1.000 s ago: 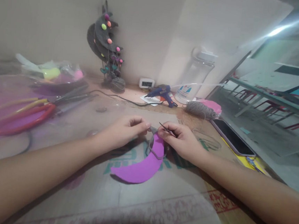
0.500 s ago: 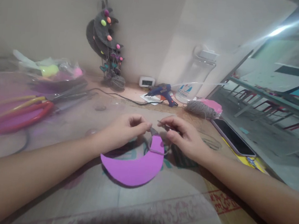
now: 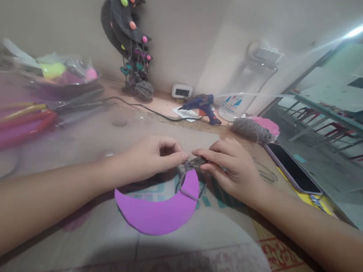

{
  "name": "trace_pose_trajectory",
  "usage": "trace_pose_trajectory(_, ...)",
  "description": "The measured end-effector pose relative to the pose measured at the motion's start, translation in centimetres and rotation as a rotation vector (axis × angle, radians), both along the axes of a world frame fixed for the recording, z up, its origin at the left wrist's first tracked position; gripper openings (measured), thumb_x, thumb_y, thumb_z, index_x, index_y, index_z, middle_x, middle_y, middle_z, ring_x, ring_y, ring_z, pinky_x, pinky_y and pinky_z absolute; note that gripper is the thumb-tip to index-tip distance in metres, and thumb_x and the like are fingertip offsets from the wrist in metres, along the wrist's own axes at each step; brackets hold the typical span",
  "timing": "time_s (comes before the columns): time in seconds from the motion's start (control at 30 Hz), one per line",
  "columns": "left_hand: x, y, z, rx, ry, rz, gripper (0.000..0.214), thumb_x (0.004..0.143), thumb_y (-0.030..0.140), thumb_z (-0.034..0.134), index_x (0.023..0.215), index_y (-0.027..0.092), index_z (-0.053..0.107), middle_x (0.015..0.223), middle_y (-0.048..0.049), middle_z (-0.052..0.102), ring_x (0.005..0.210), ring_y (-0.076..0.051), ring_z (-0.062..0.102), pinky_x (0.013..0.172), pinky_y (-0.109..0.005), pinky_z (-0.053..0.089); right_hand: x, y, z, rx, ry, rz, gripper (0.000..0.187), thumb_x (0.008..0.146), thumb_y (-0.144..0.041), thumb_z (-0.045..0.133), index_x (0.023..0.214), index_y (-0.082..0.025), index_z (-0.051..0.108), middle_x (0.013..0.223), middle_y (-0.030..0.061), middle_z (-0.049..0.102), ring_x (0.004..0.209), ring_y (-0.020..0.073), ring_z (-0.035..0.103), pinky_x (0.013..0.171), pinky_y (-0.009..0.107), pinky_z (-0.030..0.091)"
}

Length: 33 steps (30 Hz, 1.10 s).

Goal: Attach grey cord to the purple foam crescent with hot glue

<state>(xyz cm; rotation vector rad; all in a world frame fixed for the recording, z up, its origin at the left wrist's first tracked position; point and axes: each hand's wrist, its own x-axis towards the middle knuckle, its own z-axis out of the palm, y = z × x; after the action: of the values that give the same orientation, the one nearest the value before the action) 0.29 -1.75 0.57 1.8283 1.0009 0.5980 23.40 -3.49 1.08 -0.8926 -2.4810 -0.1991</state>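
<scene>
A purple foam crescent [image 3: 158, 212] lies on the cardboard-covered table in front of me. A grey yarn strand [image 3: 186, 188] loops over its upper right tip. My left hand [image 3: 152, 156] is closed, pinching the yarn at that tip. My right hand [image 3: 229, 167] is closed too, its fingers pinched on a thin dark needle-like tool [image 3: 196, 162] just right of my left fingertips. Both hands meet above the crescent's tip.
A blue glue gun [image 3: 203, 106] with its cord, a small clock [image 3: 181, 92], a clear jug [image 3: 247, 89] and a grey yarn ball [image 3: 250, 130] stand at the back. A phone [image 3: 293, 167] lies right. Red and yellow hoops [image 3: 17, 119] lie left. A dark moon decoration [image 3: 127, 34] stands behind.
The crescent has swung flatter, its lower end moving left. My right hand lowered the needle-like tool toward my left fingertips. The view has tipped slightly down.
</scene>
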Motion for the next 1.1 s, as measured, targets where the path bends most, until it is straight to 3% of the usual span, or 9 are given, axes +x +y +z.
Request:
trace_pose_trajectory(0.63,-0.08,-0.02,-0.19,0.044,0.000,-0.024,0.034,0.084,0.048,0.052,0.069,0.018,0.060,0.057,0.0010,0.061,0.050,-0.010,0.050,0.046,-0.021,0.034,-0.13,-0.11,-0.02,0.031,-0.062,-0.013,0.028,0.093,-0.036,0.052,0.110,-0.020,0.068,0.077,0.0042,0.059,0.071,0.0163,0.049,0.066,0.032,0.033)
trace_pose_trajectory(1.1,-0.16,0.15,-0.20,-0.047,-0.010,-0.073,0.036,0.085,0.050,0.051,0.073,0.017,0.058,0.061,0.0018,0.056,0.053,-0.009,0.043,0.047,-0.020,0.031,-0.32,-0.06,-0.14,0.141,-0.072,0.020,0.024,0.092,-0.030,0.054,0.107,-0.017,0.068,0.074,0.0036,0.059,0.068,0.0153,0.045,0.063,0.031,0.031)
